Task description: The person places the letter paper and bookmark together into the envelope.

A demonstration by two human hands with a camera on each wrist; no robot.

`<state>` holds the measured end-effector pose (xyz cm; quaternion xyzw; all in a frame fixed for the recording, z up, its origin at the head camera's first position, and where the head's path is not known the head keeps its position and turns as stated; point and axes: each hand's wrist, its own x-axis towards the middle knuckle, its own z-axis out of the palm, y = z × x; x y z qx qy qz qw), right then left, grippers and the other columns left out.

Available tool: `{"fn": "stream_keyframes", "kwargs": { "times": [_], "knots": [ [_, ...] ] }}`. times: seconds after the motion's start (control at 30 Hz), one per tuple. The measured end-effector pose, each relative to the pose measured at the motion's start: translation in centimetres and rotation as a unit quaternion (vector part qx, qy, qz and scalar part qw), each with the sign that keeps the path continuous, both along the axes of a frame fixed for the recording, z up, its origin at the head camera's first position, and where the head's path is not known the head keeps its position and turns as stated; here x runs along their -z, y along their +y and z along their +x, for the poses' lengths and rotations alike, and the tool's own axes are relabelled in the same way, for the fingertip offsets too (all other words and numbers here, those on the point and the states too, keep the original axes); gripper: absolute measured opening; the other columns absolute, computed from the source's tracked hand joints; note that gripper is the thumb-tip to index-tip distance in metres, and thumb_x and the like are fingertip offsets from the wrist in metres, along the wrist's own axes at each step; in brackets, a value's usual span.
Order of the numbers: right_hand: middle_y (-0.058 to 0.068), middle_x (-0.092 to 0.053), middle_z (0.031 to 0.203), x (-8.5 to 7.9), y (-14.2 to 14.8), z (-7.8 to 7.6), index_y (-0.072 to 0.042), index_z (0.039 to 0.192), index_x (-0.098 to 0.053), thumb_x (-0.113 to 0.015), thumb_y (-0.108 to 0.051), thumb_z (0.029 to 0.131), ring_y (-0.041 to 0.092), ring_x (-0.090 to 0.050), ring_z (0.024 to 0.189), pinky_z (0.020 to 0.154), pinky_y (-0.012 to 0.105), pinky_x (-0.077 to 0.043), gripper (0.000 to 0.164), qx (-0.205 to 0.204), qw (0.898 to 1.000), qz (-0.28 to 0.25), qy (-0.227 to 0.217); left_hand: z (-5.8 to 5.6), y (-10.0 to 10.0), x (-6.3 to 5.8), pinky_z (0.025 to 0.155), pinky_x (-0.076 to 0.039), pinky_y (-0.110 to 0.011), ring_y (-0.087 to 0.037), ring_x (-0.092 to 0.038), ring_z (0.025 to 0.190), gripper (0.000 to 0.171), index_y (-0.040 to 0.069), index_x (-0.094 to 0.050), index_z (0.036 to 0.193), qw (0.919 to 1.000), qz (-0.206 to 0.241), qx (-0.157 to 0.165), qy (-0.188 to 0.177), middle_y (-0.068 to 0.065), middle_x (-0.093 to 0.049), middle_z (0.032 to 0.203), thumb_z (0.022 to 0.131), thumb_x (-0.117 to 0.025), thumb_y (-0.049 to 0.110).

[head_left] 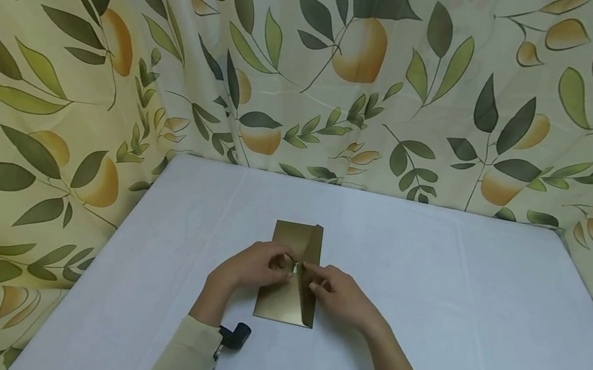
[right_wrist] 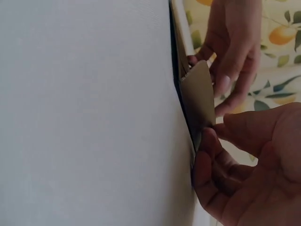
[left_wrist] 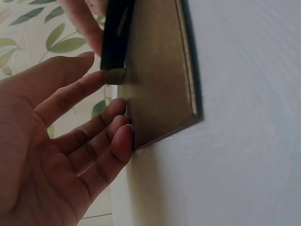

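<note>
A flat gold case (head_left: 275, 302) with a dark inner face lies on the white table. Its long flap (right_wrist: 197, 92) stands partly raised along the right side. My left hand (head_left: 256, 263) is at the case's middle; in the left wrist view several fingertips touch its edge, one finger meets a small gold tab (left_wrist: 114, 76), and the thumb stays clear. From the right, my right hand (head_left: 340, 292) pinches the edge of the flap between thumb and finger. A small bright spot shows between the hands in the head view.
The white-covered table (head_left: 432, 286) extends around the case on all sides. A curtain (head_left: 382, 94) printed with fruit and leaves hangs behind the table and along its left. Black wrist cameras (head_left: 234, 336) sit at both sleeve cuffs, low over the table.
</note>
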<state>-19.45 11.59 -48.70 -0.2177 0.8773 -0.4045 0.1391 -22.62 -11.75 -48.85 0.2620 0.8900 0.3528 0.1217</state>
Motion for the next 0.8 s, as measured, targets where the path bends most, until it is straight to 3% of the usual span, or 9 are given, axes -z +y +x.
{"fn": "stream_keyframes", "kwargs": {
  "times": [0.23, 0.5, 0.6, 0.67, 0.8],
  "knots": [
    [-0.001, -0.051, 0.087, 0.1, -0.8, 0.3, -0.007, 0.135, -0.052, -0.055, -0.009, 0.094, 0.012, -0.049, 0.071, 0.062, 0.029, -0.043, 0.041, -0.003, 0.998, 0.047, 0.03, 0.1, -0.1, -0.1, 0.072, -0.046, -0.028, -0.011, -0.056, 0.084, 0.025, 0.02, -0.063, 0.114, 1.0, 0.007, 0.001, -0.005, 0.007, -0.06, 0.093, 0.089, -0.064, 0.022],
    [0.002, -0.048, 0.087, 0.1, -0.8, 0.7, -0.011, 0.136, -0.052, -0.055, -0.012, 0.095, 0.015, -0.044, 0.071, 0.062, 0.03, -0.04, 0.041, -0.013, 0.997, 0.076, 0.03, 0.2, 0.2, -0.1, 0.074, -0.045, -0.028, -0.011, -0.054, 0.086, 0.027, 0.021, -0.065, 0.117, 0.9999, -0.007, 0.01, -0.01, 0.006, -0.06, 0.098, 0.09, -0.061, 0.021],
    [0.003, -0.055, 0.091, -0.2, -0.6, 0.4, -0.005, 0.133, -0.053, -0.053, -0.01, 0.095, 0.015, -0.047, 0.071, 0.062, 0.031, -0.041, 0.038, -0.013, 0.998, 0.055, 0.0, 0.4, 0.5, 0.1, 0.074, -0.043, -0.027, -0.012, -0.05, 0.088, 0.034, 0.022, -0.064, 0.124, 0.9993, -0.027, 0.017, -0.017, 0.002, -0.056, 0.101, 0.091, -0.06, 0.026],
    [0.006, -0.059, 0.09, -0.6, -0.1, 0.2, -0.001, 0.126, -0.059, -0.051, -0.009, 0.096, 0.015, -0.049, 0.072, 0.063, 0.031, -0.041, 0.032, -0.018, 0.999, 0.031, -0.032, 0.6, 0.6, 0.1, 0.071, -0.041, -0.027, -0.013, -0.045, 0.086, 0.038, 0.023, -0.061, 0.129, 0.9984, -0.046, 0.023, -0.024, -0.002, -0.051, 0.099, 0.091, -0.061, 0.03],
    [0.012, -0.065, 0.106, -1.1, 1.0, -0.2, 0.003, 0.108, -0.068, -0.049, -0.006, 0.097, 0.017, -0.06, 0.081, 0.072, 0.033, -0.048, 0.024, -0.019, 0.994, -0.03, -0.108, 1.0, 0.9, -0.1, 0.068, -0.037, -0.026, -0.014, -0.038, 0.084, 0.046, 0.023, -0.054, 0.134, 0.9956, -0.083, 0.034, -0.03, -0.006, -0.043, 0.094, 0.091, -0.061, 0.036]
  ]
}}
